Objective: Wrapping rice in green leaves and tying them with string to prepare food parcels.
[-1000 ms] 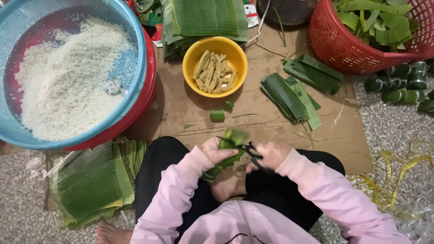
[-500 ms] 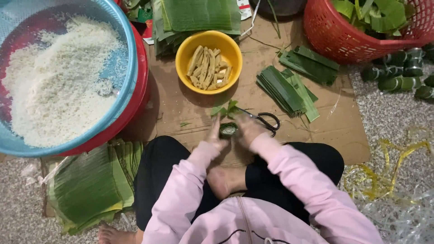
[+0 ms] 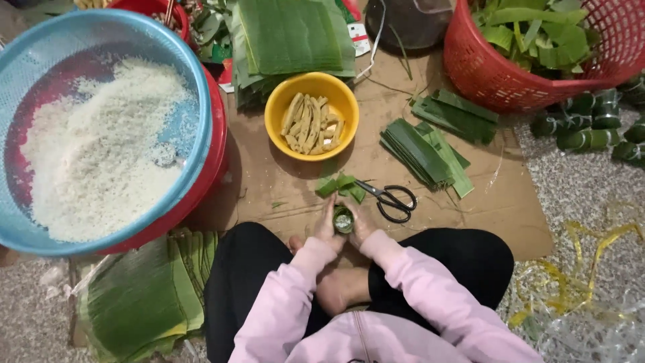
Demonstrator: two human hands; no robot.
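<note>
The leaf roll [image 3: 343,219], a small green tube with its open top showing pale filling, stands between both hands just above the knees. The left hand [image 3: 327,225] and right hand [image 3: 361,225] each close a grip round it. It looks formed but untied. Scissors [image 3: 393,199] lie near on cardboard [image 3: 282,195]; finished rolls [image 3: 591,124] lie well apart, glossy.

I see my own body below the camera: a pale pink sweatshirt with long sleeves, cuffs ending just behind the fingers of my left hand [image 3: 327,225] and right hand [image 3: 361,225]. Black trousers cover my legs; my feet are bare.
</note>
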